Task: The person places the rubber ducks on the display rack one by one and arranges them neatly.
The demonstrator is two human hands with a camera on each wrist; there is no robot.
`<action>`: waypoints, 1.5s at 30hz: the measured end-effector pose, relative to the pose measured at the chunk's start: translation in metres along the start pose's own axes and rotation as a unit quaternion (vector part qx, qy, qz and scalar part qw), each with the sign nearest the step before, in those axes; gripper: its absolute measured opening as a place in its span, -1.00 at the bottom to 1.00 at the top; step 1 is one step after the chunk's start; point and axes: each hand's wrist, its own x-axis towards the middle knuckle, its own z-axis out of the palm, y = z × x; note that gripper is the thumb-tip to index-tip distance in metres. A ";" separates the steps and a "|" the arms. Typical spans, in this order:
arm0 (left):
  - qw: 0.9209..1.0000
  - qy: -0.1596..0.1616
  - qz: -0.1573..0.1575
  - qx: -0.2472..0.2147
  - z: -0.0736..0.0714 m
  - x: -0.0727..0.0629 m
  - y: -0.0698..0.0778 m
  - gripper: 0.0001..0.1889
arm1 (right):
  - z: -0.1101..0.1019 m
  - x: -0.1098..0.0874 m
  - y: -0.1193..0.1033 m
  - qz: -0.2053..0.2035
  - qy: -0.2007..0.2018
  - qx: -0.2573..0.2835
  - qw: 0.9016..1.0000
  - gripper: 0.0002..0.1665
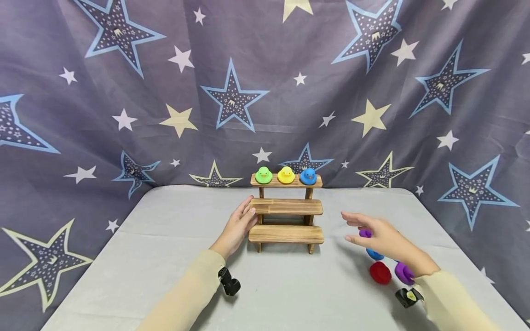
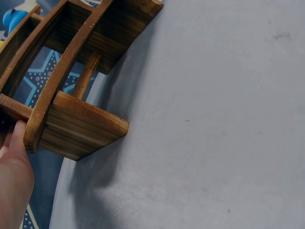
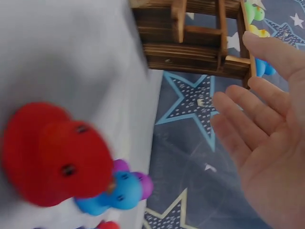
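A three-tier wooden shelf [image 1: 285, 233] stands on the table. Along its top tier sit a green duck [image 1: 263, 175], a yellow duck [image 1: 286, 175] and a blue duck [image 1: 308, 176]. My left hand [image 1: 237, 228] is at the shelf's left side, thumb and fingers at the end of the middle tier; in the left wrist view the thumb touches the wood while the other fingers are partly hidden. To the right of the shelf my right hand [image 1: 378, 233] hovers with fingers extended and nothing in it. Below it lie a red duck [image 1: 380, 272] and a purple duck [image 1: 404, 273].
Another blue duck [image 1: 374, 253] and a second purple duck [image 1: 365, 233] are partly covered by my right hand. Further ducks show at the lower edge of the right wrist view. A star-patterned cloth [image 1: 232, 151] hangs behind the pale table [image 1: 165, 239].
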 end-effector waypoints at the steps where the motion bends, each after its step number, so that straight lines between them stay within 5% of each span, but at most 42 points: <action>1: 1.000 0.002 -0.001 -0.002 0.000 0.000 0.000 -0.38 | 0.001 -0.003 0.002 0.004 -0.001 -0.001 1.000 -0.29; 12: 1.000 0.000 0.002 -0.006 0.000 0.001 0.000 -0.39 | 0.006 -0.044 0.014 0.024 -0.022 0.007 0.999 -0.47; 22: 1.000 0.003 -0.003 -0.006 0.001 0.001 0.001 -0.39 | 0.010 -0.073 0.032 -0.022 -0.014 0.035 0.999 -0.48; 27: 1.000 0.004 -0.001 -0.003 0.000 0.001 0.000 -0.39 | 0.012 -0.080 0.039 -0.006 -0.020 0.052 0.998 -0.49; 36: 1.000 0.000 0.003 -0.006 0.001 0.000 0.000 -0.38 | 0.012 -0.082 0.041 0.009 -0.022 -0.045 0.999 -0.43; 45: 1.000 0.001 0.005 -0.009 0.001 0.000 0.000 -0.39 | 0.012 -0.083 0.044 -0.032 -0.026 -0.082 0.996 -0.36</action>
